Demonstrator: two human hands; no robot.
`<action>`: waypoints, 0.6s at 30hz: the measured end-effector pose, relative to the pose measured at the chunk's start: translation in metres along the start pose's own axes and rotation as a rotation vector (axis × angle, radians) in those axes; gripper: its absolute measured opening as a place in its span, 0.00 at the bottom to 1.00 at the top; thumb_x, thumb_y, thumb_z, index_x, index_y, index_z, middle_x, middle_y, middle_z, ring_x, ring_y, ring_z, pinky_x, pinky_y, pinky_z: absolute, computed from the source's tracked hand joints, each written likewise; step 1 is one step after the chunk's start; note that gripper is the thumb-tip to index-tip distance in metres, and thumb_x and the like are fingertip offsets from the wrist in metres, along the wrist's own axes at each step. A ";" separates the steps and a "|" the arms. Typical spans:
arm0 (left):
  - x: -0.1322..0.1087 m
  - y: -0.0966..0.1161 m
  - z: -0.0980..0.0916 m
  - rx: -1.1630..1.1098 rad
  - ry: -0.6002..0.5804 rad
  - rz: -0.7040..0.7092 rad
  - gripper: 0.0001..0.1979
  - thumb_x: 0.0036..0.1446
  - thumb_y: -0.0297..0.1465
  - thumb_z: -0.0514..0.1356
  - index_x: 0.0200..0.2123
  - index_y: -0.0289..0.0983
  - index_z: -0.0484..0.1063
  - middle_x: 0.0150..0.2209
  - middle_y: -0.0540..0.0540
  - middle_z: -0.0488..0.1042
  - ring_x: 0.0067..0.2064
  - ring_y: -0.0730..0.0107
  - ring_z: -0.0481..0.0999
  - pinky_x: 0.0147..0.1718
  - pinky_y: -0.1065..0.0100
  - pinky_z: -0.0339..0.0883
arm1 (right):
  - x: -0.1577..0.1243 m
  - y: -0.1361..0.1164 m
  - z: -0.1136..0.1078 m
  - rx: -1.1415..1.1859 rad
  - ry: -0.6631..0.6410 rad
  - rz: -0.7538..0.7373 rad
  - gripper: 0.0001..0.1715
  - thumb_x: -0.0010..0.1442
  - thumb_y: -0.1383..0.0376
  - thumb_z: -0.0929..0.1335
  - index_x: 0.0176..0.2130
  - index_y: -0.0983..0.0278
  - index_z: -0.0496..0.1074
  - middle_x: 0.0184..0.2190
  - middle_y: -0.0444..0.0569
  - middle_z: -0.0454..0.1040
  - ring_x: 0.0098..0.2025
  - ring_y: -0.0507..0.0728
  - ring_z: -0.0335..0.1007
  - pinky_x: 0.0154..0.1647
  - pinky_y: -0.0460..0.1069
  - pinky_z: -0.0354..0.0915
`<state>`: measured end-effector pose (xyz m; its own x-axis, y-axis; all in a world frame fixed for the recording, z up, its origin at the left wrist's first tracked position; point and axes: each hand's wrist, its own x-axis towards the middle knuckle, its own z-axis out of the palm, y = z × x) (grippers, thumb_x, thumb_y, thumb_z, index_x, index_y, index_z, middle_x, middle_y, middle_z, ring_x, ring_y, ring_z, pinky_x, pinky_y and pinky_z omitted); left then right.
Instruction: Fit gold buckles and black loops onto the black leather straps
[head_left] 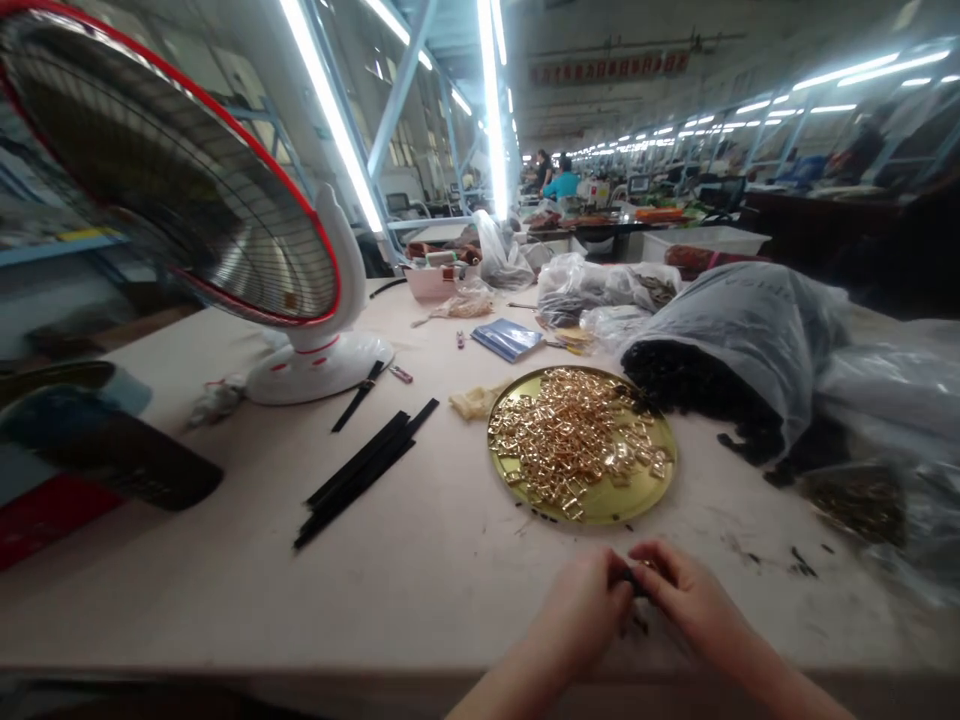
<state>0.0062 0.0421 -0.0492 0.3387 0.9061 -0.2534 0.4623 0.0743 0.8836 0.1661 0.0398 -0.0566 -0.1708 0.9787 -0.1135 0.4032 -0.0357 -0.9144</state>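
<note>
My left hand (585, 605) and my right hand (690, 590) meet over the table just below a round gold tray. Both are closed, pinching a small black piece (636, 580) between the fingertips. A hint of gold shows at the right fingertips, but the fingers cover most of it. The tray (656, 490) bears a heap of small gold metal buckles (559, 430). Left of it lie several long black strips (367, 470), side by side and slanted, and a shorter black strip pair (358, 397) is beyond them.
A red-rimmed fan (330, 365) stands at the left, near a dark bottle (142, 455). A grey plastic bag (750, 330) spills black pieces at the right. Behind the tray are a blue packet (508, 339) and a yellowish cloth (472, 402). Black scraps (802, 562) lie at the right.
</note>
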 end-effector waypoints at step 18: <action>0.043 -0.021 -0.266 0.272 0.675 -0.365 0.15 0.56 0.35 0.54 0.45 0.34 0.65 0.44 0.46 0.69 0.41 0.65 0.71 0.39 0.60 0.67 | 0.025 0.063 -0.011 -0.327 0.165 -0.160 0.11 0.56 0.57 0.63 0.37 0.59 0.70 0.36 0.48 0.73 0.40 0.58 0.69 0.41 0.47 0.66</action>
<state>-0.2072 0.1900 0.0264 -0.3987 0.9066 -0.1380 0.6606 0.3883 0.6425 0.1974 0.0641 -0.1129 -0.1190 0.9869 0.1089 0.6529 0.1604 -0.7402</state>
